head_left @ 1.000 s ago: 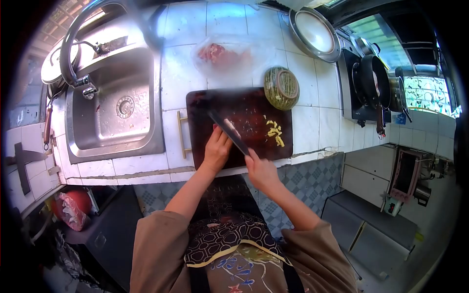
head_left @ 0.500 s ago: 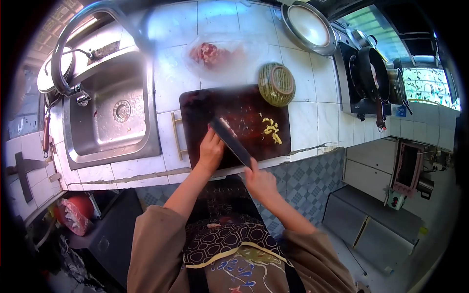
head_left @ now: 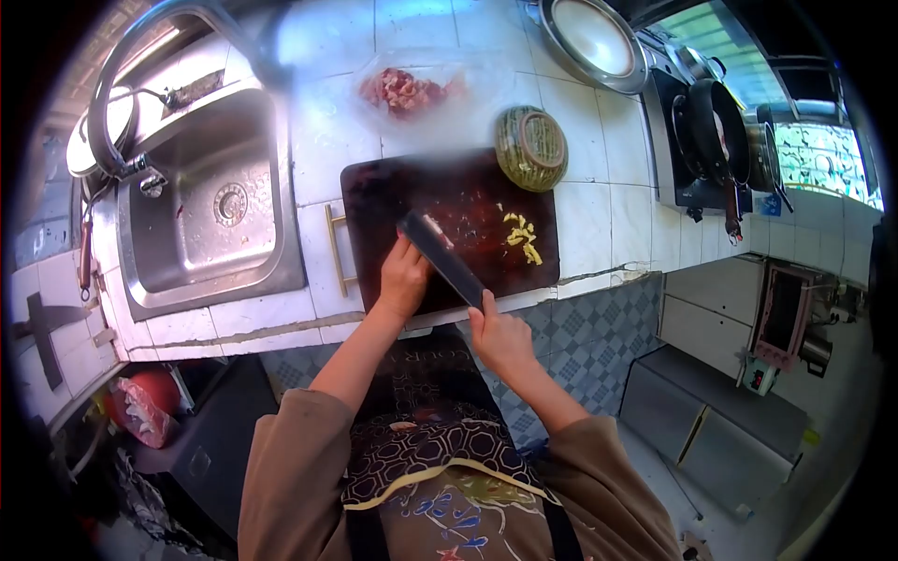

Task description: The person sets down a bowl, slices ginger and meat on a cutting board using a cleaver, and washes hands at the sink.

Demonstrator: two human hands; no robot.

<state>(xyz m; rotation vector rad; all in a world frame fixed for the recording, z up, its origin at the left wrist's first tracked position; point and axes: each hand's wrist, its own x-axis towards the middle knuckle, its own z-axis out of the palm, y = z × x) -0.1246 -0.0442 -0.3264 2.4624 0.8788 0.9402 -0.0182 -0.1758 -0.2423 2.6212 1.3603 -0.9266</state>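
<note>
My right hand (head_left: 502, 335) is wrapped round the handle of a dark-bladed knife (head_left: 443, 259), whose blade slants up and left over the dark cutting board (head_left: 374, 187). Close against the blade's left side is my left hand (head_left: 405, 273), fingers bent together and pressed down; what lies under them is hidden. A strip of pale pink meat (head_left: 438, 231) shows along the blade's right edge. Yellow chopped pieces (head_left: 521, 237) lie on the board's right part. An upturned green patterned bowl (head_left: 530, 150) rests at its top right corner.
Behind the board, cut meat (head_left: 405, 92) lies in clear plastic. A steel sink (head_left: 215, 206) with a faucet is at the left. At the right are a stove with a black pan (head_left: 716, 131) and a round lidded pot (head_left: 594, 42). A cleaver (head_left: 47, 327) hangs at far left.
The view has shifted slightly. Both hands and the knife stay over the same part of the board, with only small movements of the blade.
</note>
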